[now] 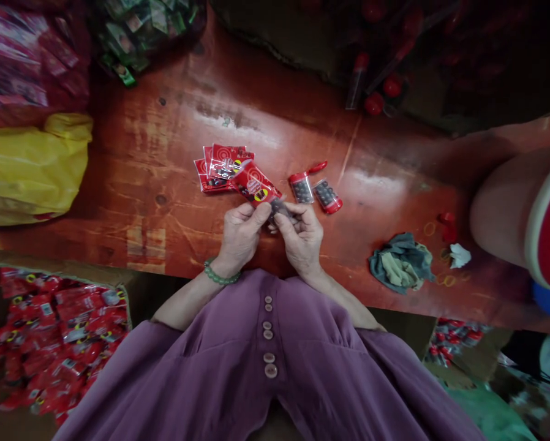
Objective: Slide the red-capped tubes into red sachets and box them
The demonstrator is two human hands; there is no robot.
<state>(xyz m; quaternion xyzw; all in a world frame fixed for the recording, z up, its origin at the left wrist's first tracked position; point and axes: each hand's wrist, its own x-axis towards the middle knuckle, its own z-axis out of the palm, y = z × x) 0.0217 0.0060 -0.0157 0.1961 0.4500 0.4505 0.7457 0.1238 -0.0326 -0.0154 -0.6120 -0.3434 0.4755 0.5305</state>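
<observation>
In front of my chest, my left hand point(242, 236) is closed on the lower end of a red printed sleeve point(256, 182), its thumb pressed against it. My right hand point(301, 237) grips a small clear tube of dark balls point(279, 209) that meets the sleeve's lower end; how far it sits inside I cannot tell. Beyond my left hand lies a fanned stack of flat red sleeves point(217, 164). Beyond my right hand are two more clear containers of dark balls with red ends, one point(301, 187) next to the other point(327, 196), and a loose red piece point(318, 166).
A yellow bag point(31, 168) and green packets point(141, 30) lie at the left. Below the table edge, a box holds many red packages point(59, 331). To the right are a crumpled cloth point(402, 263), a white scrap point(459, 255) and a large bucket point(509, 202). Red-capped tubes point(357, 82) lie at the back.
</observation>
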